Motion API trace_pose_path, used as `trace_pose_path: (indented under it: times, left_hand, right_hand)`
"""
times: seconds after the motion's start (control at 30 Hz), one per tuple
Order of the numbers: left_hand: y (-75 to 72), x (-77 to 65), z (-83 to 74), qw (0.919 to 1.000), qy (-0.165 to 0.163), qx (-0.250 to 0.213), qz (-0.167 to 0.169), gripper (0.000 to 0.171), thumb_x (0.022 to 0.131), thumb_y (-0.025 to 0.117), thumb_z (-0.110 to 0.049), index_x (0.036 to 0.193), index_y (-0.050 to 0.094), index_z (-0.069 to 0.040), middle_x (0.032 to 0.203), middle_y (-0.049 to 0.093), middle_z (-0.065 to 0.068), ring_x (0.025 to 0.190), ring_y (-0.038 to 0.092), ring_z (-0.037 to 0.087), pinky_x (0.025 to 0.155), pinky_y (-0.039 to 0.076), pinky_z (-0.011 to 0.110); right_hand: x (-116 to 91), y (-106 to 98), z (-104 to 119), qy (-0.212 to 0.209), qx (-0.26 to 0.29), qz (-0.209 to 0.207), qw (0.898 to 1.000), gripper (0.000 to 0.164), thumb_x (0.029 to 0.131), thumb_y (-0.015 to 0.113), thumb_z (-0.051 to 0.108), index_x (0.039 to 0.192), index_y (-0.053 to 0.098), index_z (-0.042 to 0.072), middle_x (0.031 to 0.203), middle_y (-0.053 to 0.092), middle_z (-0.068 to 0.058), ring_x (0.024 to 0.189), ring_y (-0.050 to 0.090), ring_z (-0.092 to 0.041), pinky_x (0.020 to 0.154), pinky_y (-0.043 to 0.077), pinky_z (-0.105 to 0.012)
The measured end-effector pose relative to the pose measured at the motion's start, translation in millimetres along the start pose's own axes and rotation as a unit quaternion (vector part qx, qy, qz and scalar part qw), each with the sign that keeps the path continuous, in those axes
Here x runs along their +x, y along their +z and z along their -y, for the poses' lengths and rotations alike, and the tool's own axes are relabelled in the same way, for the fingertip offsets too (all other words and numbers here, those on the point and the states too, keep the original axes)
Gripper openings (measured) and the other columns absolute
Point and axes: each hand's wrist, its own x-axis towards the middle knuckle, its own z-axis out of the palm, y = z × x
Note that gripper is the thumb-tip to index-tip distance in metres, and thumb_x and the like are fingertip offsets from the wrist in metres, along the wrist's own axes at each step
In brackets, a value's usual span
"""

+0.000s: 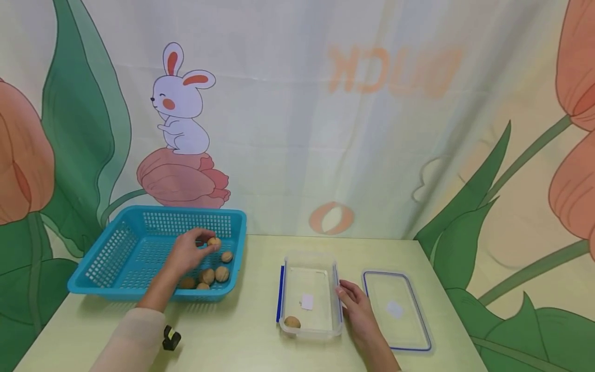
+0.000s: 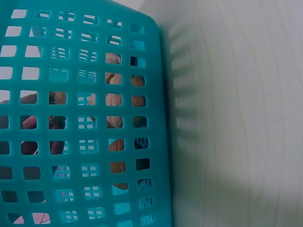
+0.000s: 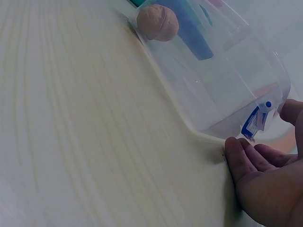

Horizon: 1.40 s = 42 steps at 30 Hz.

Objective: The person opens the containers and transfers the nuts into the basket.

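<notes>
My left hand (image 1: 188, 252) reaches into the blue plastic basket (image 1: 83, 281) and pinches a walnut (image 1: 214, 242) between thumb and fingertips. Several more walnuts (image 1: 222, 274) lie below it in the basket's right end. Through the basket's holes, the left wrist view shows parts of the walnuts (image 2: 113, 100) and fingers (image 2: 29, 123). My right hand (image 1: 360, 312) holds the right side of a clear plastic container (image 1: 310, 330), thumb at the rim and fingers low against the wall. One walnut (image 3: 157, 22) sits inside, in the near left corner.
A clear lid (image 1: 397, 310) with a blue seal lies on the table right of the container, close to my right hand. Beside my left sleeve is a small black device (image 1: 171, 338). A printed curtain (image 1: 279, 129) hangs behind the table (image 1: 251, 330).
</notes>
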Motion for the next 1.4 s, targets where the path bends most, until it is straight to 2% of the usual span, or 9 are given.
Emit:
trace_pose_path:
  times: [0.33,0.6,0.7,0.83,0.97,1.13,1.4]
  left_hand:
    - [1.7,1.4,0.1,0.9999,-0.01,0.009,0.009,0.045,0.103,0.073,-0.025,0.139,0.064,0.001,0.133,0.065,0.022,0.126,0.061,0.046,0.103,0.054,0.058]
    - [1.5,0.0,-0.6,0.9999,-0.009,-0.003,0.011,0.044,0.104,0.072,-0.022,0.139,0.062,0.003,0.137,0.062,0.027,0.125,0.06,0.047,0.102,0.054,0.058]
    - [1.3,-0.4,-2.0,0.9999,-0.004,0.001,0.011,0.043,0.104,0.072,-0.021,0.139,0.062,0.002,0.137,0.062,0.026,0.126,0.06,0.046,0.102,0.054,0.057]
    - [0.4,-1.8,-6.5,0.9997,0.02,0.012,0.01,0.044,0.104,0.071,-0.02,0.14,0.061,0.003,0.138,0.062,0.025,0.128,0.059,0.045,0.104,0.053,0.057]
    - [-1.2,-5.5,-23.3,0.9986,0.049,0.014,0.012,0.04,0.103,0.071,-0.017,0.137,0.063,0.003,0.134,0.064,0.024,0.126,0.06,0.043,0.106,0.052,0.057]
    - [2.0,-9.3,-62.1,0.9956,0.091,0.008,0.024,0.04,0.101,0.074,-0.015,0.135,0.064,0.003,0.131,0.065,0.021,0.121,0.063,0.04,0.103,0.054,0.057]
    - [22.8,-21.9,-117.5,0.9877,0.133,0.044,0.068,0.041,0.097,0.081,-0.021,0.132,0.068,-0.004,0.121,0.067,0.008,0.113,0.066,0.029,0.098,0.058,0.047]
  right_hand:
    - [-1,0,-1,-0.003,-0.001,0.0,1.0,0.055,0.104,0.071,0.024,0.148,0.051,-0.004,0.147,0.057,-0.024,0.13,0.059,-0.029,0.095,0.057,-0.029]
    - [-2,0,1,-0.01,-0.005,0.003,1.0,0.055,0.105,0.069,0.024,0.148,0.051,-0.005,0.147,0.057,-0.026,0.131,0.058,-0.031,0.096,0.057,-0.032]
    - [-3,0,2,-0.011,-0.003,0.005,1.0,0.056,0.105,0.069,0.024,0.149,0.05,-0.005,0.148,0.056,-0.025,0.13,0.059,-0.027,0.096,0.056,-0.03]
    - [-4,1,3,-0.008,0.002,0.008,1.0,0.056,0.106,0.069,0.022,0.15,0.048,-0.006,0.145,0.057,-0.024,0.125,0.06,-0.022,0.094,0.056,-0.028]
    - [-4,1,3,-0.004,0.004,0.009,1.0,0.057,0.106,0.069,0.021,0.151,0.047,-0.006,0.144,0.058,-0.023,0.123,0.06,-0.02,0.093,0.056,-0.027]
    - [-3,-1,3,-0.007,-0.001,0.004,1.0,0.057,0.107,0.067,0.022,0.151,0.046,-0.007,0.143,0.059,-0.022,0.12,0.06,-0.017,0.092,0.056,-0.027]
    - [-4,0,3,-0.011,-0.006,0.011,1.0,0.058,0.106,0.068,0.024,0.151,0.047,-0.007,0.142,0.059,-0.024,0.124,0.06,-0.023,0.096,0.056,-0.029]
